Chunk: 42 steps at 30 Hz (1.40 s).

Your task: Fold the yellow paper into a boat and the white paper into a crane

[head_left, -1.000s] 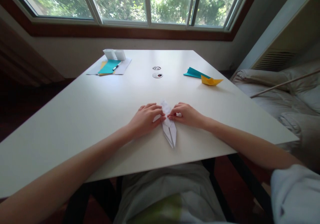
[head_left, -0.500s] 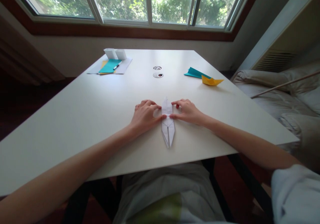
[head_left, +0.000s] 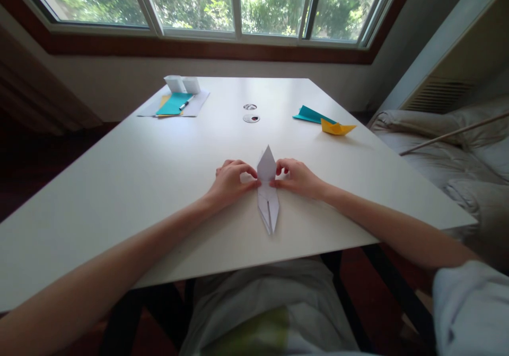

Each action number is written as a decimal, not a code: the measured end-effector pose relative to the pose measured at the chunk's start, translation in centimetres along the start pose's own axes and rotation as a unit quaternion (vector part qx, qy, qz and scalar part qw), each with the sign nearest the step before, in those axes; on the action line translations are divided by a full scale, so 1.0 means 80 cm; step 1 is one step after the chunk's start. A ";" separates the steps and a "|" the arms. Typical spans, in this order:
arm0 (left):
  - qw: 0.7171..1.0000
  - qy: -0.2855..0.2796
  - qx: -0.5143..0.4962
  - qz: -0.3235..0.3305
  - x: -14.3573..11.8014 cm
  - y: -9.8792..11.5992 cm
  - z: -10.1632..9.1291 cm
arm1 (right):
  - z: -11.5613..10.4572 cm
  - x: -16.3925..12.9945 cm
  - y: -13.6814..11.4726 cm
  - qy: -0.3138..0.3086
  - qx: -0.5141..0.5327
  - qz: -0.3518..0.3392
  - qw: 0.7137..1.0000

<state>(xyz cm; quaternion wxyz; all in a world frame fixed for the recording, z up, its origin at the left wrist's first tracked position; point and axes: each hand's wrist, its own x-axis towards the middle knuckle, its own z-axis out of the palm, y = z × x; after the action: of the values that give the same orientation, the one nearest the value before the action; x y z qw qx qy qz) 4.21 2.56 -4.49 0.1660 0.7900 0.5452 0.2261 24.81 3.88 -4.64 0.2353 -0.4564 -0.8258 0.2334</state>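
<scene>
A white folded paper (head_left: 268,199) lies lengthwise in front of me, its near end split into two narrow points. At its far end a pointed flap stands raised off the table. My left hand (head_left: 233,181) grips the paper's left edge near the middle, thumb on the paper and fingers curled beside it. On the opposite edge my right hand (head_left: 298,178) pinches in the same way, its thumb resting on the paper close to the fold.
On the white table (head_left: 178,159), a teal folded paper (head_left: 312,114) and a yellow paper boat (head_left: 337,128) sit at the right. Farther left are teal sheets (head_left: 173,104), a pen (head_left: 186,102) and two white boxes (head_left: 182,84). Two round cable holes (head_left: 251,118) lie mid-table.
The far flap of the white paper has lifted from lying flat to standing up. Both hands stay at the paper's edges, with their fingers slightly shifted.
</scene>
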 end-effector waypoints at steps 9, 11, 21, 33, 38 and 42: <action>0.993 0.013 0.026 0.119 -0.001 -0.012 0.004 | 0.002 -0.001 0.002 -0.016 0.036 -0.054 0.998; 0.983 0.005 0.061 0.172 -0.004 -0.009 0.000 | 0.001 -0.001 0.002 -0.014 0.025 -0.073 0.997; 0.934 -0.091 0.121 0.323 -0.009 -0.011 -0.017 | -0.015 -0.009 0.003 -0.062 -0.067 -0.209 0.974; 0.964 -0.058 0.160 0.206 -0.021 0.012 -0.014 | -0.014 -0.013 -0.011 -0.050 -0.136 -0.173 0.974; 0.972 -0.045 0.184 0.138 -0.021 0.018 -0.017 | -0.016 -0.014 -0.010 -0.051 -0.152 -0.169 0.973; 0.973 -0.057 0.201 0.099 -0.021 0.019 -0.025 | -0.019 -0.015 -0.008 -0.061 -0.142 -0.166 0.974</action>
<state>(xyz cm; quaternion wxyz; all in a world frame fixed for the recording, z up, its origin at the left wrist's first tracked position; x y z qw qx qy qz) 3.81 0.50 -2.30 0.0112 0.8690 0.4879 0.0819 25.84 2.79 -3.28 0.1527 -0.3266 -0.9275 0.0987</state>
